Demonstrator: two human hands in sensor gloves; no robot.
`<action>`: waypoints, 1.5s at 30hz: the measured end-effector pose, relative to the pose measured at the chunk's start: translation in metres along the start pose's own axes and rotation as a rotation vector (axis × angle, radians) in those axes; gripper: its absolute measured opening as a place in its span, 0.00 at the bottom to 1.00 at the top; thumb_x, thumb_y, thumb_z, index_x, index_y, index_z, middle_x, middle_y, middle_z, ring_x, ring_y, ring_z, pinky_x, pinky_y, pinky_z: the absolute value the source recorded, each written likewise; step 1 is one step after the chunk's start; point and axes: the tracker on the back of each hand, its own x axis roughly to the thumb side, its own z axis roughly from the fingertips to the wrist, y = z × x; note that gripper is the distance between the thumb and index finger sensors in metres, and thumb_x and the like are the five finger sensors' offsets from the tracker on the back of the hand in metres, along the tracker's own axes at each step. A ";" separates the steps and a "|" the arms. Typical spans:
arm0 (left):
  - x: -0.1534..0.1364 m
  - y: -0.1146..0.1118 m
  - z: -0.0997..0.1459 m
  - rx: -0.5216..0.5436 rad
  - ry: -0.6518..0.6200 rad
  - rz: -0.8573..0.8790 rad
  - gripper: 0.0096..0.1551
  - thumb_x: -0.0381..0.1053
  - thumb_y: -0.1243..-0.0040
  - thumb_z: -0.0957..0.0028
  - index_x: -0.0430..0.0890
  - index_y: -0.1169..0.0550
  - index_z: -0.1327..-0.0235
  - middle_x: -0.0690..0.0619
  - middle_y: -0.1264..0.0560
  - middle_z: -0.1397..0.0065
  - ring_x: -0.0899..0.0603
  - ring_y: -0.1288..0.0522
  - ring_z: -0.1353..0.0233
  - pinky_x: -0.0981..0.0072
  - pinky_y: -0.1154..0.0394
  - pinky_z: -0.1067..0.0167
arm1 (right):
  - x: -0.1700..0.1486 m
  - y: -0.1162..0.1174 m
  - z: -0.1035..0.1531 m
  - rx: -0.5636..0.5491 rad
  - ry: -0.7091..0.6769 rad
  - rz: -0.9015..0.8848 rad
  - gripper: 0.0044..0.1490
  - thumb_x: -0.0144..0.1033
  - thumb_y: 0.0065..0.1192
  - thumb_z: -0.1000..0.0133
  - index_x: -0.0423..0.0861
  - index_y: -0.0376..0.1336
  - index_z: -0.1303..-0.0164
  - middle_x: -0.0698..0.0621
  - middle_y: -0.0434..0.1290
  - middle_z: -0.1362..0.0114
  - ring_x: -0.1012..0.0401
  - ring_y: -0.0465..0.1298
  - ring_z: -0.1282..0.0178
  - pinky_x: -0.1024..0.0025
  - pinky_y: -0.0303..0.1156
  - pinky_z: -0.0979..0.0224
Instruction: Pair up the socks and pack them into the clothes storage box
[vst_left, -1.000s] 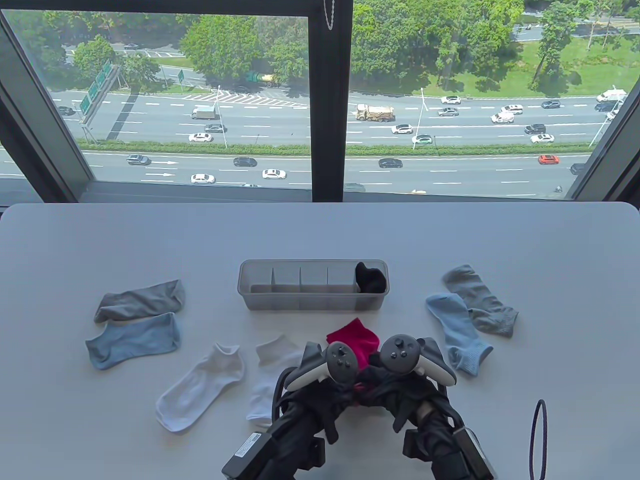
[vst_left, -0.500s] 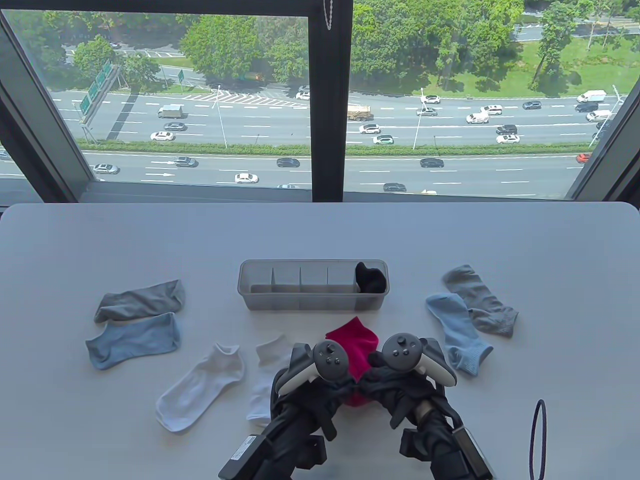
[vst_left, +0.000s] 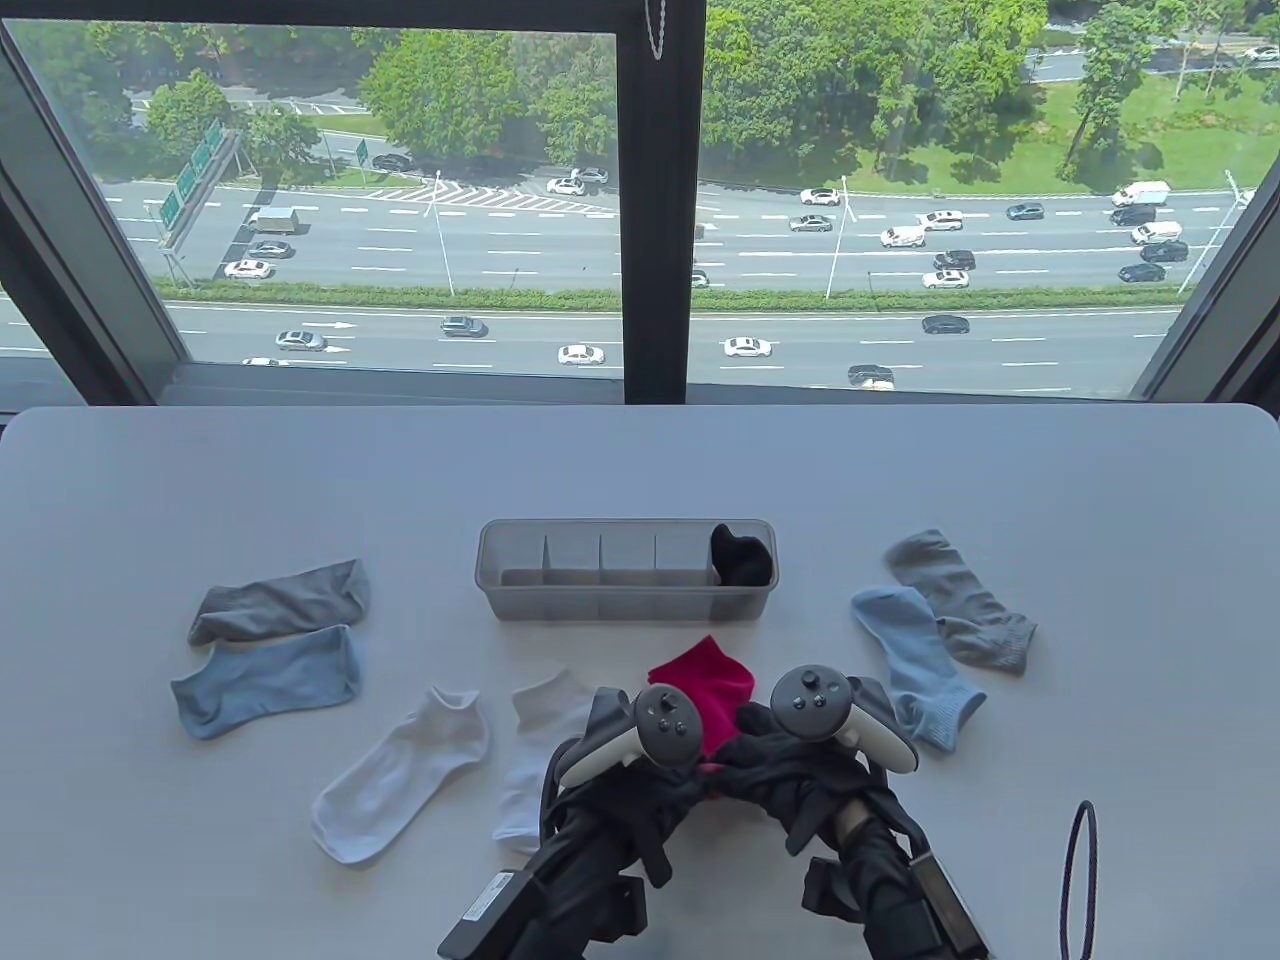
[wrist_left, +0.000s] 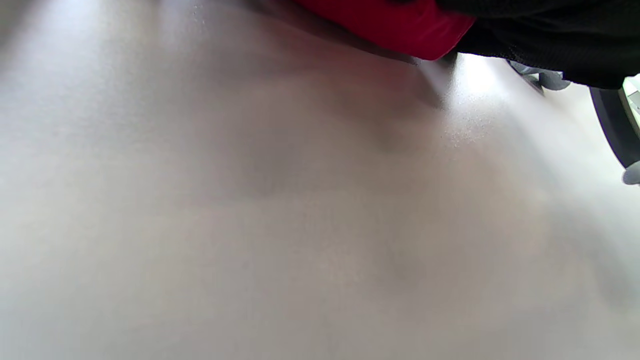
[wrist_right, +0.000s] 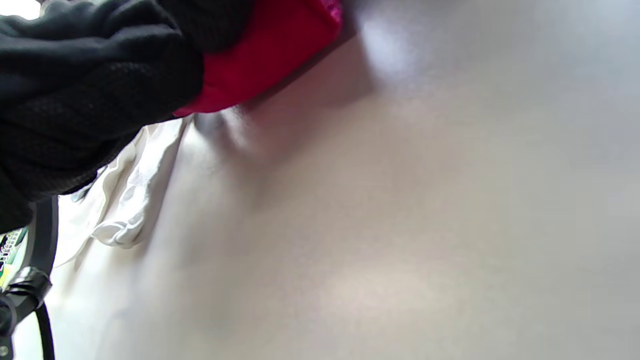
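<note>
A red sock (vst_left: 708, 682) lies just in front of the clothes storage box (vst_left: 560, 606). Its near end is bunched between my two gloved hands. My left hand (vst_left: 688, 775) and right hand (vst_left: 748, 758) meet over it, fingers curled into the red cloth under the trackers. In the left wrist view the red sock (wrist_left: 395, 22) hangs a little above the table. In the right wrist view black glove fingers (wrist_right: 90, 85) wrap the red sock (wrist_right: 265, 55). A black sock bundle (vst_left: 742, 558) fills the box's rightmost compartment.
On the left lie a grey sock (vst_left: 280, 600) and a blue sock (vst_left: 265, 682). Two white socks (vst_left: 400, 772) (vst_left: 540, 715) lie beside my left arm. At the right lie a blue sock (vst_left: 920, 665) and a grey sock (vst_left: 960, 600). A black cable loop (vst_left: 1078, 880) sits near the right front.
Both hands have shifted slightly over the red sock, and the bunched red cloth between them shows less than half a second ago. The other socks and the box have not moved.
</note>
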 end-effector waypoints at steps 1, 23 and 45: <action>0.000 0.000 0.000 0.001 0.007 -0.003 0.28 0.54 0.56 0.36 0.41 0.43 0.31 0.41 0.56 0.16 0.33 0.65 0.15 0.24 0.64 0.26 | 0.000 0.000 0.000 -0.003 -0.003 -0.003 0.26 0.39 0.47 0.34 0.41 0.59 0.29 0.32 0.28 0.17 0.34 0.22 0.25 0.35 0.23 0.29; 0.008 0.004 0.011 0.319 -0.054 -0.061 0.23 0.49 0.49 0.38 0.43 0.32 0.33 0.36 0.35 0.21 0.28 0.41 0.18 0.25 0.53 0.24 | 0.001 -0.007 0.004 -0.178 -0.026 -0.119 0.26 0.39 0.42 0.32 0.35 0.65 0.40 0.26 0.45 0.18 0.31 0.32 0.22 0.33 0.33 0.26; 0.007 0.025 0.025 0.312 -0.122 0.016 0.27 0.54 0.52 0.40 0.38 0.39 0.37 0.37 0.48 0.18 0.27 0.48 0.17 0.25 0.56 0.24 | 0.017 -0.018 0.017 -0.251 -0.218 -0.183 0.29 0.44 0.48 0.35 0.40 0.59 0.29 0.31 0.45 0.15 0.35 0.34 0.19 0.30 0.34 0.24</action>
